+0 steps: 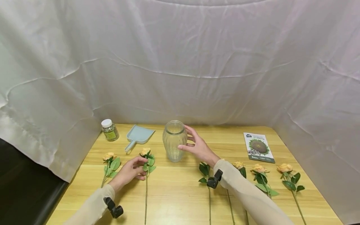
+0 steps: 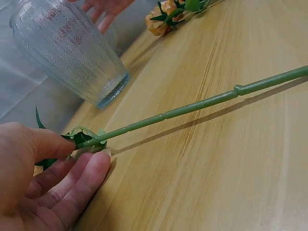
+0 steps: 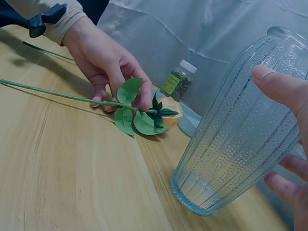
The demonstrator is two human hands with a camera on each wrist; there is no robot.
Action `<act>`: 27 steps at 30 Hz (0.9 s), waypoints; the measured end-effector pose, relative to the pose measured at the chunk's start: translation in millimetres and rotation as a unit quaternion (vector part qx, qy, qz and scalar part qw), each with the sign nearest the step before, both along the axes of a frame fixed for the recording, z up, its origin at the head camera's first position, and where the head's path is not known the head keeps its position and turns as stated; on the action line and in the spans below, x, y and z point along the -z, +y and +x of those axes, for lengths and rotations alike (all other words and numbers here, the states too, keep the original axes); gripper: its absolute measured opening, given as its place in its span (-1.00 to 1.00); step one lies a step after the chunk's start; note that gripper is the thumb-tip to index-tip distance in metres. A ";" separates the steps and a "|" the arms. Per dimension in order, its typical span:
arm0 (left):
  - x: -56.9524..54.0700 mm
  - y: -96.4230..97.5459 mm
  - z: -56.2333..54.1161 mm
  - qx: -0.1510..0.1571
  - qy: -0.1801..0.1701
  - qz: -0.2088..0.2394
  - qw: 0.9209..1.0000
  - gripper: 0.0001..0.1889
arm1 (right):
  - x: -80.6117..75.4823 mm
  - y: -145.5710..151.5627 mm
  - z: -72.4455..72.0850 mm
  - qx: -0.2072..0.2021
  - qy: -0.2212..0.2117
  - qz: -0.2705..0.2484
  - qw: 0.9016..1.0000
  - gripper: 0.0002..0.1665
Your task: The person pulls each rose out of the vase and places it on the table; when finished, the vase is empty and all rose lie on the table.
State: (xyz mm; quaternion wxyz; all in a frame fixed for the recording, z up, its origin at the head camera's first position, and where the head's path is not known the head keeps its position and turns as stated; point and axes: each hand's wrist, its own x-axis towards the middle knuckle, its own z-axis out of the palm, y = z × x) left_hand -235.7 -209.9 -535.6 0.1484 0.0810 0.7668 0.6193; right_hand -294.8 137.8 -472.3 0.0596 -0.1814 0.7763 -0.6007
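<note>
My left hand (image 1: 130, 172) pinches a yellow artificial rose (image 1: 145, 152) just below its bloom, among the green leaves. The rose lies along the table, and its long green stem (image 2: 192, 107) stretches toward the near edge. Right of it stands an upright clear ribbed glass vase (image 1: 175, 145) with a wide mouth and nothing inside. My right hand (image 1: 197, 146) grips the vase from its right side. In the right wrist view the thumb (image 3: 276, 86) lies on the glass while the other fingers curve round the far side, partly out of frame.
Another yellow rose (image 1: 109, 156) lies at the left; several more, including one rose (image 1: 285, 168), lie at the right, partly behind my right arm. Toward the back are a white-lidded jar (image 1: 110, 130), a light-blue dustpan (image 1: 139, 135) and a sunflower packet (image 1: 258, 147). Grey curtains surround the table.
</note>
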 end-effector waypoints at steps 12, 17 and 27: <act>-19.9 -0.3 6.5 -0.055 0.016 -0.054 0.997 -0.73 | -7.7 29.3 6.8 0.004 0.014 0.025 1.000 0.04; -44.9 -12.2 5.0 -0.071 0.048 -0.109 0.990 -0.70 | -23.5 66.9 11.3 0.052 0.042 0.060 0.996 -0.13; -96.3 -42.7 -14.3 -0.101 0.230 -0.293 0.923 -0.62 | -59.4 151.1 31.9 0.129 0.091 0.148 0.976 -0.31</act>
